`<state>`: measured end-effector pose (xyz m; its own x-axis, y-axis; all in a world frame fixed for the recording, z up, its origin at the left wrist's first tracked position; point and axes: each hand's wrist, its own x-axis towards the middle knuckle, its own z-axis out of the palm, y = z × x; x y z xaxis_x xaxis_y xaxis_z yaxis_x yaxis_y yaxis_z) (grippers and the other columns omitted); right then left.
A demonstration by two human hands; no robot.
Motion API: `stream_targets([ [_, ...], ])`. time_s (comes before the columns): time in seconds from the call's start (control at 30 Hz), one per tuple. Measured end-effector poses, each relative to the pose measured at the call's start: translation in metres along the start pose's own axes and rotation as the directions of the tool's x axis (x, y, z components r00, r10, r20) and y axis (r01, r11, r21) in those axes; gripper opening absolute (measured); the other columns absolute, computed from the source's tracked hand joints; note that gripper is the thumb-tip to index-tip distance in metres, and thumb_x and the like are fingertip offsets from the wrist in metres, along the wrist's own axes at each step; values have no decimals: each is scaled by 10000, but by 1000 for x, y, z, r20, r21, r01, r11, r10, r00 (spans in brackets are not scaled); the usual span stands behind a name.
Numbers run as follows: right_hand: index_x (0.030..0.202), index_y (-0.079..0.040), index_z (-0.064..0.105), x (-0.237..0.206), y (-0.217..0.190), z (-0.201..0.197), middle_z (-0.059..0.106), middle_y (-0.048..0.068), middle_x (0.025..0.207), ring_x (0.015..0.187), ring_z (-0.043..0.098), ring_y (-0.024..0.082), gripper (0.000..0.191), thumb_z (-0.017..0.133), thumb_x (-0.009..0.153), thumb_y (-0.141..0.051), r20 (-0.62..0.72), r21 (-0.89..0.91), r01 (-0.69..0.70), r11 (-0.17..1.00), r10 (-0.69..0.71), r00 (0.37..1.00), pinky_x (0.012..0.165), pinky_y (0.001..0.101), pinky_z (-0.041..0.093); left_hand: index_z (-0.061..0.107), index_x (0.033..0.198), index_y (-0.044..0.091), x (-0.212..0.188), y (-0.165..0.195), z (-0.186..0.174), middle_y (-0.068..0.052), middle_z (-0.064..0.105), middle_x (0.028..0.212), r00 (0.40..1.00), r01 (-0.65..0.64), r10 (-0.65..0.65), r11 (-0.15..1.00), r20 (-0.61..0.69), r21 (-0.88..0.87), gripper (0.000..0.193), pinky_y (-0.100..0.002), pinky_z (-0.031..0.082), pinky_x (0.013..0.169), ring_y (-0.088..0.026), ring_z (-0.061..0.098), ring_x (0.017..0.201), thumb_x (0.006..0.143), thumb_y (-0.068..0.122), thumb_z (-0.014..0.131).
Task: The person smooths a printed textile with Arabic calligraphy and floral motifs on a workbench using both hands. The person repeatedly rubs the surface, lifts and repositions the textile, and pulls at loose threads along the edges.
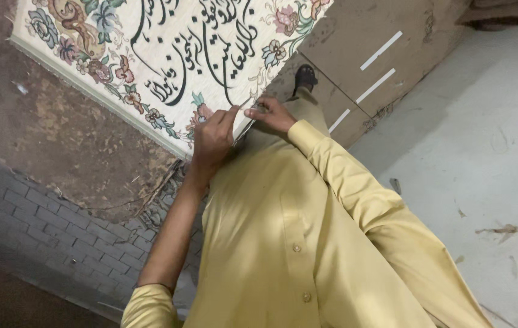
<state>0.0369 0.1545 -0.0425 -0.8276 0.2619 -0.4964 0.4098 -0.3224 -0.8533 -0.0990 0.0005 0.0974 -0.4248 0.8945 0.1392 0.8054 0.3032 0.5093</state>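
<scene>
Both hands meet at the lower edge of the cream floral panel — just above frame centre. The left hand pinches that edge, fingers curled shut on it; the right hand, at its two o'clock, presses closed fingertips on the corner.

Carpet: upper left of view, its corner edge between both hands. Left hand on the carpet's edge, right hand just beside it at the corner. Brick paving lower left; shoe beyond the hands; floor to the right.
</scene>
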Motion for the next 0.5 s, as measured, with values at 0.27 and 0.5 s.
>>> stream_targets([
  [0.27,963,-14,791,-8,7,13,760,40,861,791,627,87,302,840,873,-298,-216,-68,102,992,-115,970,732,277,514,686,1286,75,-16,-14,18,-109,664,880,989,-43,36,998,140,46,397,-401,571,600,-288,687,705,916,-43,603],
  [0.5,970,-8,784,-20,3,14,743,102,788,701,596,138,306,827,882,-298,-267,-260,102,960,-172,948,656,319,485,682,1279,54,-14,-11,17,-110,662,894,987,-109,108,994,118,6,384,-408,570,627,-291,692,729,906,-14,625],
])
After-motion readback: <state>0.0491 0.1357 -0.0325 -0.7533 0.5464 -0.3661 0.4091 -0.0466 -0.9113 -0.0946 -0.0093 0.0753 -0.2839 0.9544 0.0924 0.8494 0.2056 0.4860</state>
